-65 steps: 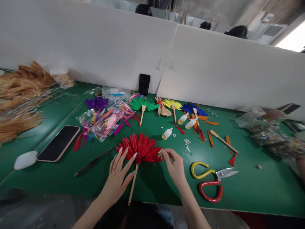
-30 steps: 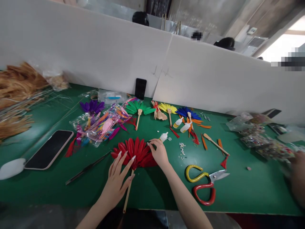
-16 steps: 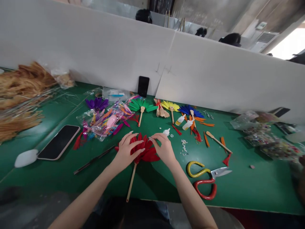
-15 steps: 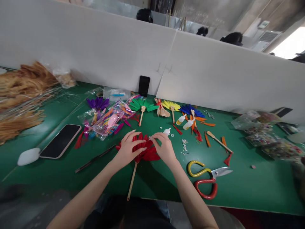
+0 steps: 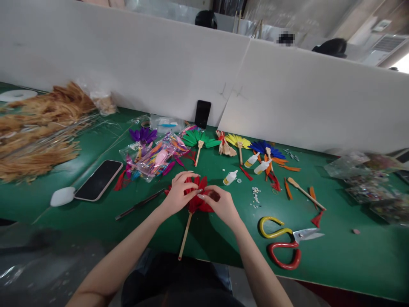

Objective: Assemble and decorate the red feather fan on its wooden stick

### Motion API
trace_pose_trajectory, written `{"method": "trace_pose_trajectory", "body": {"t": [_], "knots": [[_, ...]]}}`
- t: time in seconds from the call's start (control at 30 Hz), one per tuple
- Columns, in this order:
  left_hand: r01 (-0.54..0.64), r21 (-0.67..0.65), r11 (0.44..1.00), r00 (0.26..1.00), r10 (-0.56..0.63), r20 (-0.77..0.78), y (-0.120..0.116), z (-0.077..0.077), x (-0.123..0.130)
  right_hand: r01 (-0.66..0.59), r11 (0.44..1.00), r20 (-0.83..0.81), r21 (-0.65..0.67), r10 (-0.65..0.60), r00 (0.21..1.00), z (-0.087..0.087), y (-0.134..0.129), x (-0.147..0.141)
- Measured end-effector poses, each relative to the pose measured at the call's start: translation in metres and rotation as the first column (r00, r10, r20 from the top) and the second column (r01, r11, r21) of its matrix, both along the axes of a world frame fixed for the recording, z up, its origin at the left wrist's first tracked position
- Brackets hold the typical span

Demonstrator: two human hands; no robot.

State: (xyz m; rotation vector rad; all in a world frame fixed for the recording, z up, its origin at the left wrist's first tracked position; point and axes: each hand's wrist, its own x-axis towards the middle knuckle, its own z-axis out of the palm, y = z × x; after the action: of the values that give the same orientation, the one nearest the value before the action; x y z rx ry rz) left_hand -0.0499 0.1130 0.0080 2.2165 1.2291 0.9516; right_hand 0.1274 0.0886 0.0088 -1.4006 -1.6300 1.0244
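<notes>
A red feather fan (image 5: pixel 195 205) lies at the table's near middle, its wooden stick toward me. My left hand (image 5: pixel 181 194) is closed on the fan's red feathers from the left, thumb and fingertips pinched near the centre. From the right, my right hand (image 5: pixel 221 204) also pinches at the red feathers, its fingertips close to those of the left. Whether a small piece is between the fingertips is too small to tell. Beyond my right hand stands a small white glue bottle (image 5: pixel 230 177), with white beads (image 5: pixel 255 196) scattered to its right.
Scissors (image 5: pixel 295 234) lie open at the right. Green (image 5: pixel 200 141), yellow (image 5: pixel 239 144) and blue (image 5: pixel 266 149) fans lie behind. Dark tweezers (image 5: pixel 140 204), a phone (image 5: pixel 99 181) and bagged feathers (image 5: pixel 156 155) are at the left. A white partition (image 5: pixel 143 68) stands behind.
The view has turned slightly left. My right hand has come down and closer to my left hand over the red feathers, so the glue bottle behind it shows more fully.
</notes>
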Motion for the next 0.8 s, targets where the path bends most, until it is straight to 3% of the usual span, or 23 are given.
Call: {"method": "trace_pose_trajectory", "body": {"t": [0.13,0.37,0.47,0.6,0.8], "knots": [[-0.011,0.051,0.999,1.000,0.009,0.027,0.001,0.008,0.000,-0.016,0.998,-0.031,-0.056,0.014,0.999,-0.003,-0.001,-0.007],[0.087,0.048,0.995,0.995,-0.089,0.037,0.001,0.008,-0.002,-0.096,0.990,-0.153,-0.103,0.080,0.985,-0.010,0.004,-0.008],[0.028,0.026,0.999,0.998,-0.030,0.054,-0.007,0.005,-0.009,-0.078,0.990,-0.221,-0.115,0.051,0.974,-0.013,-0.001,-0.008],[-0.134,0.046,0.990,0.988,0.129,0.084,-0.037,-0.008,-0.024,-0.004,0.982,-0.319,-0.187,-0.057,0.946,-0.020,-0.010,-0.005],[0.020,0.041,0.999,0.990,-0.014,-0.138,-0.104,-0.035,-0.031,0.014,0.993,-0.183,-0.119,-0.036,0.982,-0.028,-0.016,0.000]]}}
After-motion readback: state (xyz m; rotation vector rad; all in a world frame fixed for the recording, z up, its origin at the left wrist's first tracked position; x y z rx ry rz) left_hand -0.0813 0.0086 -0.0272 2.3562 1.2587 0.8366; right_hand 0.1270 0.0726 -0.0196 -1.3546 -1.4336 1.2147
